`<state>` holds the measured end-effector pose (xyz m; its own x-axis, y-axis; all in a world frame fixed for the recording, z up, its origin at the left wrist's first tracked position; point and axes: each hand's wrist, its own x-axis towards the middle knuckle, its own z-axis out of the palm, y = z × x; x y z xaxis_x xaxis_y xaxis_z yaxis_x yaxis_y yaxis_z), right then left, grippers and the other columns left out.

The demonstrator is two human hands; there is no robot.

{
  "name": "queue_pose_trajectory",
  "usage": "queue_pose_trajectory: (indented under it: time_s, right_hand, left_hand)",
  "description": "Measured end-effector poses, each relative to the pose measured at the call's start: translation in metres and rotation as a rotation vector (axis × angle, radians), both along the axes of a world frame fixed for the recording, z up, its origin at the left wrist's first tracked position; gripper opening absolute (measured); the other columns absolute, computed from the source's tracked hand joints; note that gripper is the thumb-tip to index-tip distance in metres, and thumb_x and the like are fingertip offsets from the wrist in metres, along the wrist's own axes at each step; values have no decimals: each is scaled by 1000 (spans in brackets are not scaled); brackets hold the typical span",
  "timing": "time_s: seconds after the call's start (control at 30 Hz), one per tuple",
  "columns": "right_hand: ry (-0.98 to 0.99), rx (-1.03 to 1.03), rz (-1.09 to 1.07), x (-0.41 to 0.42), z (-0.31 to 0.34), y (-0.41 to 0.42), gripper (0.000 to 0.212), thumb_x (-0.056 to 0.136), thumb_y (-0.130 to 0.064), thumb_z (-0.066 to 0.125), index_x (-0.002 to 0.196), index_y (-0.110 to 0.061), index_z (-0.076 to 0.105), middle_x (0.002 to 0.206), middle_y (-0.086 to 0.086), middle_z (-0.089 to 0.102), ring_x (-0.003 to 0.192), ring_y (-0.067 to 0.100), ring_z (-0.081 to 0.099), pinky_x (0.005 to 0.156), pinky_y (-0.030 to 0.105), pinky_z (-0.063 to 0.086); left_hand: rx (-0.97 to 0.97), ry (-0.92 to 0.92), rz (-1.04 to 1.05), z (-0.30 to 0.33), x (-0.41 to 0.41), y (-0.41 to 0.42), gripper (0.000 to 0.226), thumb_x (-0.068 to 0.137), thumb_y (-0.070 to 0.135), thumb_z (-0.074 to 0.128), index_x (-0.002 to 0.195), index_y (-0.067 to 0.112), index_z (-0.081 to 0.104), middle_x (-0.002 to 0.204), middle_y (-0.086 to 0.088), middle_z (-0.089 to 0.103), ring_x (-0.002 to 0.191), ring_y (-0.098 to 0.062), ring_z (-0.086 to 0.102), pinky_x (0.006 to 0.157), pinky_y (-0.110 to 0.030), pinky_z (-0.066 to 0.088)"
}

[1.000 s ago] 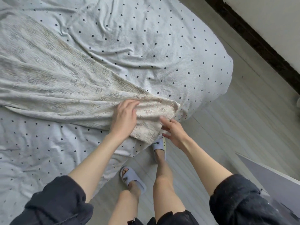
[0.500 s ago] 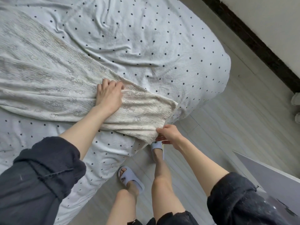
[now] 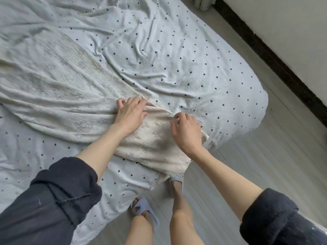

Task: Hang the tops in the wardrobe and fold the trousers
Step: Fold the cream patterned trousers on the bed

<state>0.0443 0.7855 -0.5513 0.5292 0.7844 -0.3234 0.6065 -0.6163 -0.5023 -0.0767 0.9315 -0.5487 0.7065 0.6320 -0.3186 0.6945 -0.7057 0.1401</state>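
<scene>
Head view looks down on a bed with a pale, dotted sheet. Cream trousers with faint embroidery lie spread across the bed, their end draped over the bed's near corner, just above my slippers on the floor. My left hand rests flat on the trousers near that end, fingers straight and slightly spread, pressing the fabric down. My right hand sits just beside it, toward the bed's corner — fingers curled over the cloth's upper edge. I cannot tell whether they truly pinch it. Dark rolled sleeves cover both upper arms. A dark skirting board runs along the wall beyond the bed.
</scene>
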Motion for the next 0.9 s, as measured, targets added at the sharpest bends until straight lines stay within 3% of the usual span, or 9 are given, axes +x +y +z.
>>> queue_pose_trajectory:
  time_s: [0.17,0.37,0.53,0.6,0.67,0.73,0.9]
  right_hand:
    - [-55,-12,213,-23,3,53,34,98,-27,38,128,-17,48,123,5,52,114,26,43,92,40,32]
    - [-37,-67,377,-54,15,133,37,99,-33,34,130,-17,46,128,5,53,120,26,44,95,43,30]
    - [102,-186,344,-72,20,177,37,97,-42,38,102,-14,62,96,5,67,91,24,61,100,45,35]
    - [189,-195,340,-80,20,190,34,96,-44,44,101,-15,62,96,4,68,89,23,62,91,41,44]
    - [300,-178,319,-85,22,200,29,95,-39,51,101,-13,62,93,2,65,84,20,59,73,30,48]
    - [395,-125,248,-86,25,206,22,93,-30,56,96,-8,61,79,-1,58,73,17,52,58,23,38]
    - [486,5,32,-73,27,203,19,92,-25,57,80,-11,53,63,-6,48,55,8,40,49,20,29]
  left_hand:
    - [51,44,80,20,-51,53,34,99,30,37,130,21,47,127,-2,53,121,-21,41,103,-43,14]
    - [95,63,84,39,-105,117,51,87,-4,43,127,27,50,120,3,48,119,-17,36,103,-42,13]
    - [62,52,32,47,-140,169,23,92,34,54,114,27,58,115,3,50,118,-18,36,102,-41,11]
    - [20,69,39,52,-155,190,25,89,42,56,108,27,59,115,5,51,118,-17,36,101,-38,10]
    - [-29,62,41,57,-164,208,23,88,42,57,101,24,61,111,7,53,117,-16,38,100,-36,12]
    - [-60,-18,47,62,-165,221,18,89,39,56,93,22,59,101,11,54,108,-14,44,97,-33,15]
    - [-12,-283,-9,72,-127,239,14,94,24,51,101,17,60,102,8,59,93,-14,56,85,-25,20]
